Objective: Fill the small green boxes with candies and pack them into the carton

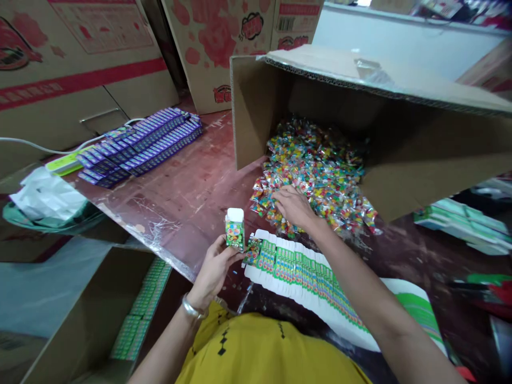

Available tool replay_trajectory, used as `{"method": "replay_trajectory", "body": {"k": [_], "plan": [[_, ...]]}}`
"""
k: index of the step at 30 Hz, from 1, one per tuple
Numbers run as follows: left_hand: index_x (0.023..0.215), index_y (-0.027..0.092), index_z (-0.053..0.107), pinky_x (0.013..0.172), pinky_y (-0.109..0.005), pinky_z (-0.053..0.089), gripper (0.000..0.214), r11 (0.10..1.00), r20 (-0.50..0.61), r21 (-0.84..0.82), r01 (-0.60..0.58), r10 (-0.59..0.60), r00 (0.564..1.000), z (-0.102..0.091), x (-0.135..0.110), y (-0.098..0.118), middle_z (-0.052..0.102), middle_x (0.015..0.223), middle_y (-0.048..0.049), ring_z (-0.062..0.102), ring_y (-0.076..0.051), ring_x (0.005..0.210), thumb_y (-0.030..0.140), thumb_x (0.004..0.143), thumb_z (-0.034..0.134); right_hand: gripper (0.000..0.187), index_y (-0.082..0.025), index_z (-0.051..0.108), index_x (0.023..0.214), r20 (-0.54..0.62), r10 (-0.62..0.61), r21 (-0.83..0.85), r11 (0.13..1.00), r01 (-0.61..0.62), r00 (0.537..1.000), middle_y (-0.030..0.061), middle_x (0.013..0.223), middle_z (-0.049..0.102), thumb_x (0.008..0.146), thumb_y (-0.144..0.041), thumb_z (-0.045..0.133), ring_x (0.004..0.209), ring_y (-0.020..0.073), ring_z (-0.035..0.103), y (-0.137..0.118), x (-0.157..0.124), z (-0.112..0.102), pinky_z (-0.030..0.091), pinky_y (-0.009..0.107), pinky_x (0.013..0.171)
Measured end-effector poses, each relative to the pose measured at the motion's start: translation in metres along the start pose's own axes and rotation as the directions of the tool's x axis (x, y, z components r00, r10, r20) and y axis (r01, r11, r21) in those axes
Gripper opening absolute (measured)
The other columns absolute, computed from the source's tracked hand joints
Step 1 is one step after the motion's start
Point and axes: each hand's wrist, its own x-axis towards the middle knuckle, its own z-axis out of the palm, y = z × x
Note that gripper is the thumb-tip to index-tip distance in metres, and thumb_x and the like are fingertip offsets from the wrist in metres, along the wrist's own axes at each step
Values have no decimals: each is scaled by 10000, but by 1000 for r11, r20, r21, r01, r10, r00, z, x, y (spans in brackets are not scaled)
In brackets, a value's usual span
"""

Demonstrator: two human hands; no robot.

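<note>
My left hand (214, 269) grips a small green printed carton (234, 229), held upright with its white top flap open. My right hand (294, 205) lies palm down, fingers curled, on a heap of small colourful wrapped candies (320, 170) that spill from a big cardboard box (400, 138) lying on its side. Whether its fingers hold candies is hidden. A fanned row of flat green and white carton blanks (304, 272) lies on the table just in front of me.
Stacks of purple boxes (140, 144) sit at the far left of the reddish table (188, 186). A low cardboard box with filled green cartons (136, 314) stands at my lower left. More flat green blanks (464, 224) lie at the right. Large printed cartons stand behind.
</note>
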Motion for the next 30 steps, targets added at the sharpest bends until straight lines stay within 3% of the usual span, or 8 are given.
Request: {"method": "replay_trajectory", "body": {"k": [5,12,15,19,22,25,27,30], "plan": [[1169,222,567,813,-324,562,451,1000,85,6,-10,10,996,1,2,4,633,1037,-25,635,-147,873,147,746,703,250,-181,636,1086,180,132,-82,990,-118,975,101,1052,694,910,-334,545,1113,272,499,-22,30,7,396,362,910],[1075,160,609,805,-317,549,249,996,107,40,-78,73,992,-3,5,8,636,1033,-54,618,-146,874,301,869,609,130,-105,700,839,291,166,-67,986,-154,942,183,906,711,790,-71,584,906,274,650,-32,61,24,447,329,771],[1097,162,591,824,-297,528,278,968,94,164,-189,176,980,-7,7,5,658,1045,-57,627,-156,913,294,856,631,136,-143,677,903,239,179,-16,983,-181,954,137,955,705,775,-122,637,900,255,656,-23,59,17,454,311,754],[1066,159,592,841,-303,512,271,887,81,362,-288,278,957,-5,8,1,682,1027,-66,644,-179,932,305,843,641,166,-177,599,996,83,247,157,953,-258,965,72,995,684,896,-302,555,831,176,651,-19,39,-7,472,267,696],[1072,164,593,824,-320,517,269,834,111,462,-302,283,953,4,9,-3,687,1037,-78,657,-196,920,318,852,618,183,-186,581,902,-27,312,677,704,-212,950,17,808,673,882,-368,579,674,136,631,-35,17,-24,470,244,598],[1087,171,587,844,-322,513,263,795,163,505,-335,293,942,18,8,-5,679,1078,-85,653,-199,951,310,865,600,131,-193,599,795,-81,308,821,560,-112,948,-9,751,648,831,-307,650,670,122,608,-58,2,-32,471,246,630],[1091,177,584,860,-322,511,255,776,183,522,-355,305,935,26,7,-6,675,1096,-84,650,-200,970,299,867,595,108,-199,615,781,-92,304,810,577,-106,948,-18,738,638,825,-285,662,672,120,592,-68,-3,-32,465,252,646],[1108,185,582,871,-322,512,261,751,180,544,-376,333,926,32,5,-5,670,1113,-80,648,-204,992,277,864,597,118,-210,629,754,-140,303,702,702,-122,943,-5,795,636,836,-288,660,746,139,588,-74,-8,-30,464,280,705]]}}
